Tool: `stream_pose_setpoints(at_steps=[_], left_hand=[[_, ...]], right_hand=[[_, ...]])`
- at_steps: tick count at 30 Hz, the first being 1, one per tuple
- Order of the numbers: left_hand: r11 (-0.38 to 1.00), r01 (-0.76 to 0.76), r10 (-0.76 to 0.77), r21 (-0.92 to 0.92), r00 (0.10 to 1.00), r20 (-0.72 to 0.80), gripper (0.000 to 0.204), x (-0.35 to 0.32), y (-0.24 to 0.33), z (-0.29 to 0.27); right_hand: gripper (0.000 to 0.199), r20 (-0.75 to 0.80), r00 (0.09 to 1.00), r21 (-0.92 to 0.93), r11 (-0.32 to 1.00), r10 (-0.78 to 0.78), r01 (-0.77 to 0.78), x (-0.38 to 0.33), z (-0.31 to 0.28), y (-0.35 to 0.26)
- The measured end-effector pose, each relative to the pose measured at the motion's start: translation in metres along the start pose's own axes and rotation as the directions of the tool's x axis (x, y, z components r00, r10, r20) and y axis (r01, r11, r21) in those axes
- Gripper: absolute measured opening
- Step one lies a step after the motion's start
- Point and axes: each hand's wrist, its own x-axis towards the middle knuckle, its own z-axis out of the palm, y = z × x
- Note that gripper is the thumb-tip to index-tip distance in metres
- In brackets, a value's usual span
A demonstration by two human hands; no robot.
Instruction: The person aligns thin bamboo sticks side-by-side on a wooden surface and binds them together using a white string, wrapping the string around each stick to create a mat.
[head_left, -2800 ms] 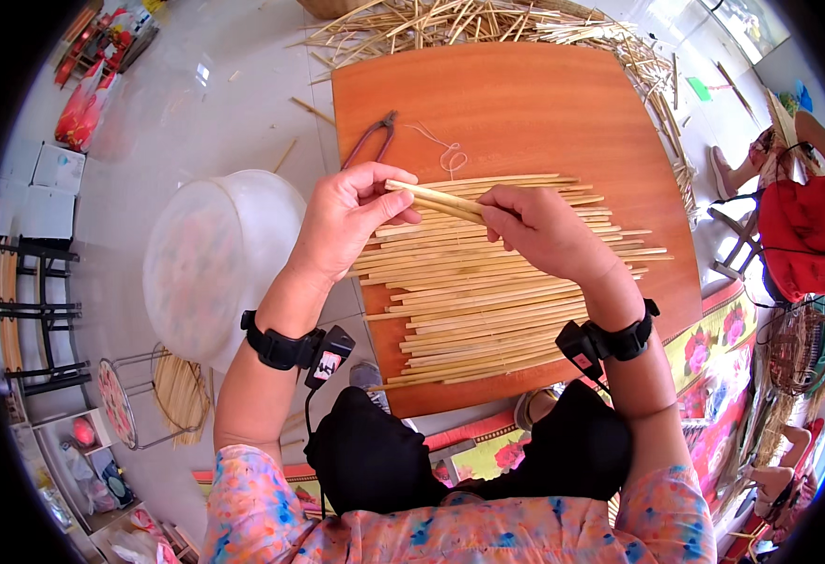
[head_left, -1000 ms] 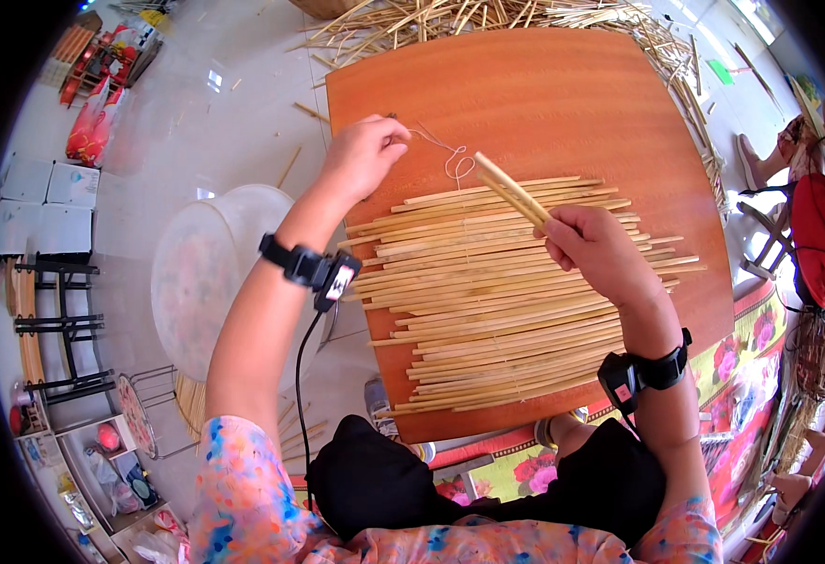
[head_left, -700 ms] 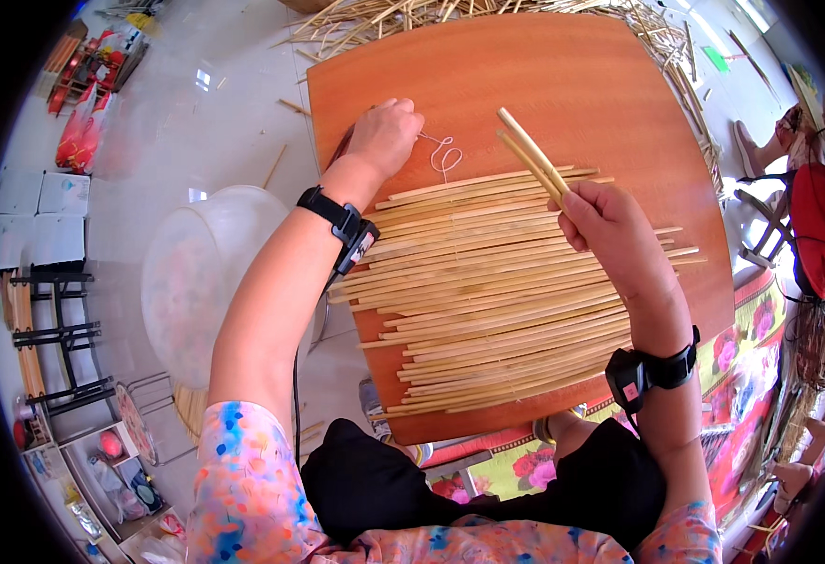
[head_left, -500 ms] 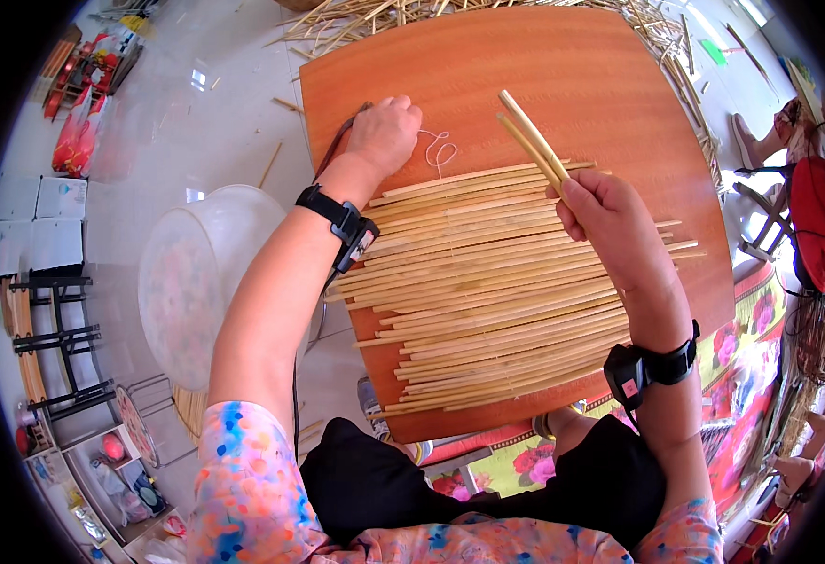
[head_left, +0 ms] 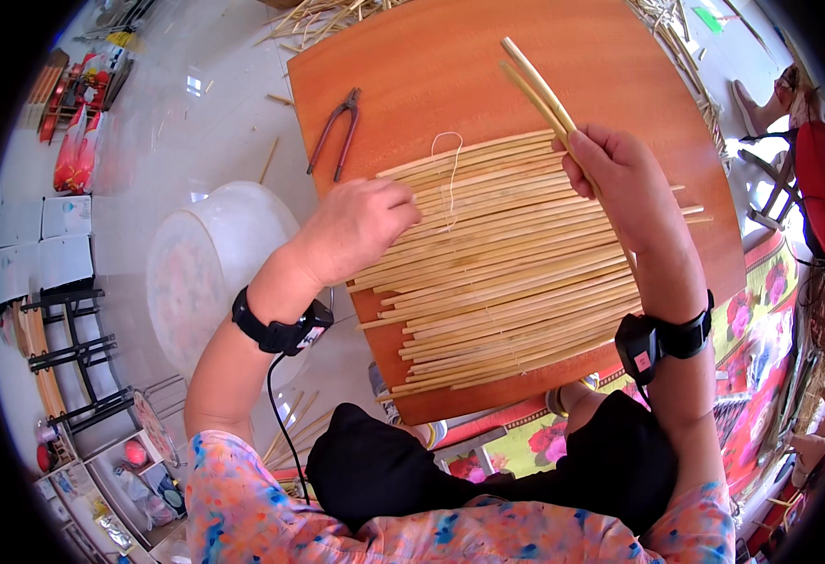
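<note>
On the wooden table lies a mat-like row of pale yellow reed stalks [head_left: 506, 273], side by side, with thin thread crossing them. A loose white thread [head_left: 456, 169] loops over the far stalks. My right hand [head_left: 619, 179] is closed around a couple of long reed stalks [head_left: 546, 92], held tilted above the mat's far right side. My left hand [head_left: 356, 226] hovers at the mat's left edge, fingers curled, their tips hidden. Beyond it, a pair of pliers [head_left: 339, 132] with dark red handles rests on the table, jaws pointing away and handles spread.
The table [head_left: 412, 75] has loose stalks [head_left: 337, 17] on the floor behind it. A translucent white tub [head_left: 187, 273] stands to its left. A flowered cloth [head_left: 751, 329] lies at the right, near another person's foot [head_left: 749, 105]. Shelving with small goods [head_left: 116, 489] sits lower left.
My left hand has let go of the pliers at the far left and come back toward me to the mat's edge. My right hand still holds its stalks. The white thread lies differently.
</note>
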Motion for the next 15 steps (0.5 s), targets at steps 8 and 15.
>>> stream_pose_setpoints(at_steps=[8,15], left_hand=[[0.943,0.298,-0.308,-0.146,0.95,-0.052,0.013,-0.013,0.02,0.018],[0.97,0.132,-0.115,-0.202,0.989,0.095,0.013,-0.016,0.036,0.04]], right_hand=[[0.029,0.0,0.999,0.033,0.999,-0.04,0.039,-0.003,0.0,-0.002],[0.031,-0.015,0.998,0.011,0.998,-0.057,0.057,-0.006,-0.001,-0.005]])
